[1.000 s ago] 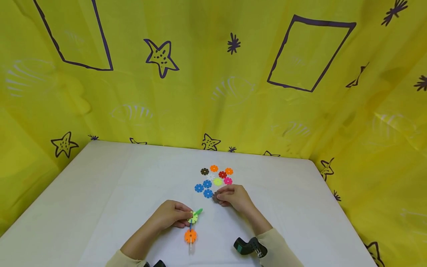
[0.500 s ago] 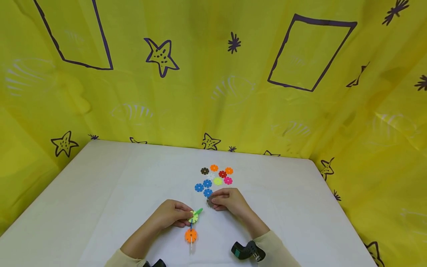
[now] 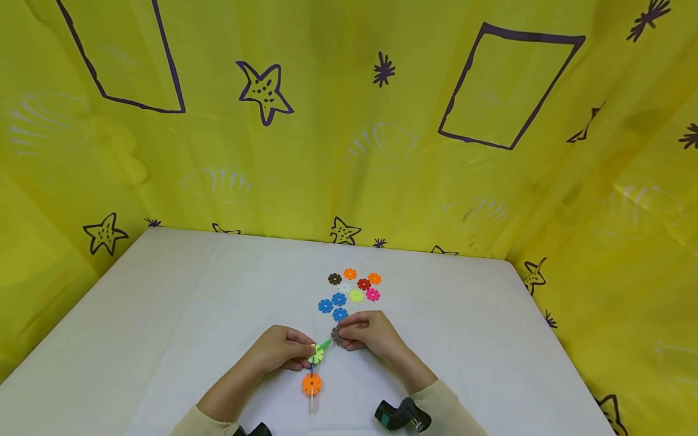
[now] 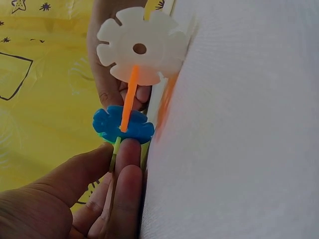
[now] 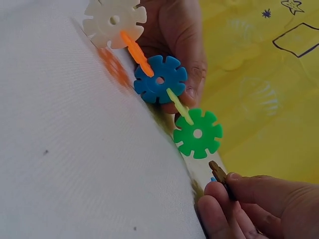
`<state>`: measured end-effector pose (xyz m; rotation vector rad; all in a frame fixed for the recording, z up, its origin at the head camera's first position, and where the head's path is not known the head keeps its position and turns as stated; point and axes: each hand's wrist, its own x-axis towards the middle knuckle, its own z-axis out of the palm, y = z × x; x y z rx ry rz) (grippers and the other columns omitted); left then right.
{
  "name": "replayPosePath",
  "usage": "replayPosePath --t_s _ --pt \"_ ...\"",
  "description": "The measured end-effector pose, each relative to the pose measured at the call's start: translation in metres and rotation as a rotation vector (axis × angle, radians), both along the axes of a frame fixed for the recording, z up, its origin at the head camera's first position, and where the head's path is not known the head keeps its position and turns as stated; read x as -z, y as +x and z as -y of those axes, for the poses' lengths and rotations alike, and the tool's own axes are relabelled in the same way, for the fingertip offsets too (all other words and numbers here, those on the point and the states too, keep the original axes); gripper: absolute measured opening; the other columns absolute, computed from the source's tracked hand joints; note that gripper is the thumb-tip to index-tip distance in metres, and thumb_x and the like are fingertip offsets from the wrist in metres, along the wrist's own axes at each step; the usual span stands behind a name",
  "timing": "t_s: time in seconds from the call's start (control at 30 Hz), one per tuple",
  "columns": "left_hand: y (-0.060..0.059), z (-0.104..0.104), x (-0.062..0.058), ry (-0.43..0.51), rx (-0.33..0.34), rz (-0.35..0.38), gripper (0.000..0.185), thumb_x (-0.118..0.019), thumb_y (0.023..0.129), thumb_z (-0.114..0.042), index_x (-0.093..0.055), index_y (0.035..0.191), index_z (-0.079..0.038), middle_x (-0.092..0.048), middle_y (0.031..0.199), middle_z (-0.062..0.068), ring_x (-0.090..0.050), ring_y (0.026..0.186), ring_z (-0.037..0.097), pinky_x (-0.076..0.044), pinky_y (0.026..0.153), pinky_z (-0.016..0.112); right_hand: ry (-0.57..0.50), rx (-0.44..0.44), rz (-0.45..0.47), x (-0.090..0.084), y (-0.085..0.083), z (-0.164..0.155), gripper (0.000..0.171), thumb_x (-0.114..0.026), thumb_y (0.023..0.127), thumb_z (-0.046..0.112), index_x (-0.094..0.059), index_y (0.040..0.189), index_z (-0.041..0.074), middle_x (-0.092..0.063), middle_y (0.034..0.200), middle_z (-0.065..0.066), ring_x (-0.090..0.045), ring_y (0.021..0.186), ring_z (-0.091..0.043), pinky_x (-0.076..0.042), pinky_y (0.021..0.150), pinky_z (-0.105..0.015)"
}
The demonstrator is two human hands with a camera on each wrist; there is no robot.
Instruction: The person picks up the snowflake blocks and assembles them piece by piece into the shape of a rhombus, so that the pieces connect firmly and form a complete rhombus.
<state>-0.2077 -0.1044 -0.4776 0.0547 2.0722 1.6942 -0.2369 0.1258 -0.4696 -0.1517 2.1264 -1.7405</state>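
Observation:
A chain of notched interlocking plastic discs hangs from my left hand (image 3: pixel 283 349), which pinches its yellow-green disc (image 3: pixel 317 356). Along the chain run a white disc (image 4: pixel 162 47), an orange disc (image 3: pixel 311 384), a blue disc (image 5: pixel 172 92) and, at the far end, a green disc (image 5: pixel 208 144). Neighbouring discs sit crosswise, slotted into one another. Between thumb and fingers, my right hand (image 3: pixel 371 332) pinches a brown disc (image 3: pixel 335 335), seen nearly edge-on in the right wrist view. This brown disc is close to the green disc's notched rim, with a small gap showing in that view.
Beyond the hands, loose discs lie flat on the white table (image 3: pixel 229 278): several blue discs (image 3: pixel 325 306), two orange discs (image 3: pixel 350 274), a red disc (image 3: pixel 363 284), a pink disc (image 3: pixel 373 295), a yellow disc (image 3: pixel 356 295) and a dark brown disc (image 3: pixel 331 279). A yellow curtain (image 3: pixel 327 145) stands behind.
My right hand has moved left and slightly toward me with the brown disc, away from the loose discs and up to the chain's green end. The left hand has stayed nearly still.

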Motion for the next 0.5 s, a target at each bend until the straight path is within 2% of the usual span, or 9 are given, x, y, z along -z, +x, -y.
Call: replayPosePath --t_s 0.5 --pt "-0.0001 -0.0003 0.0016 -0.016 -0.005 -0.005 0.026 -0.074 0.087 -0.011 -0.071 0.106 0.006 -0.073 0.077 0.009 -0.067 0.060 0.010 -0.059 0.059 0.026 -0.059 -0.037 0.043 0.0041 0.0016 0.0013 0.026 -0.071 0.089 0.008 -0.069 0.108 -0.009 -0.075 0.091 -0.015 -0.070 0.067 -0.011 -0.061 0.067 -0.029"
